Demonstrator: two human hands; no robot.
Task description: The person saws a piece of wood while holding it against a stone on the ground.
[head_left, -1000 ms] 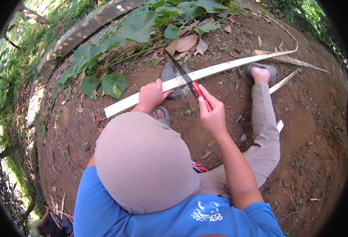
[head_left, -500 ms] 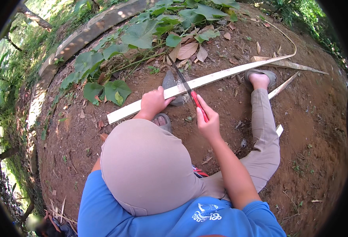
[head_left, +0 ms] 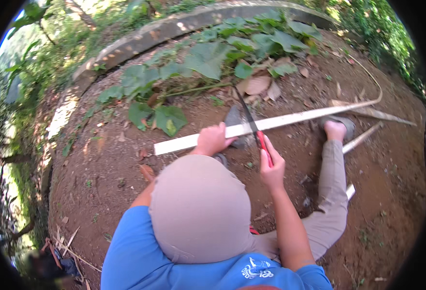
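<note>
A long pale wooden strip point(head_left: 295, 117) lies slantwise in front of me, its near end at the left. My left hand point(head_left: 212, 140) is closed around it close to that end, fingers over the top. In my right hand point(head_left: 273, 169) is the red handle of a hand saw point(head_left: 245, 107). The saw's dark narrow blade crosses the strip just right of my left hand, its tip pointing away toward the leaves. Under the strip at this crossing sits a grey stone point(head_left: 232, 117). My bent knee hides my left forearm in part.
My sandalled foot point(head_left: 338, 126) stands beside the strip's right part. More wood pieces point(head_left: 382, 115) lie beyond it. A broad-leaved vine point(head_left: 208, 58) and dry leaves spread ahead, with a low concrete edging point(head_left: 150, 36) behind. Another person point(head_left: 53, 261) is at the lower left.
The whole view has shifted, so the scene sits further right and lower. Both hands keep their grips, and the saw still lies across the strip at about the same place.
</note>
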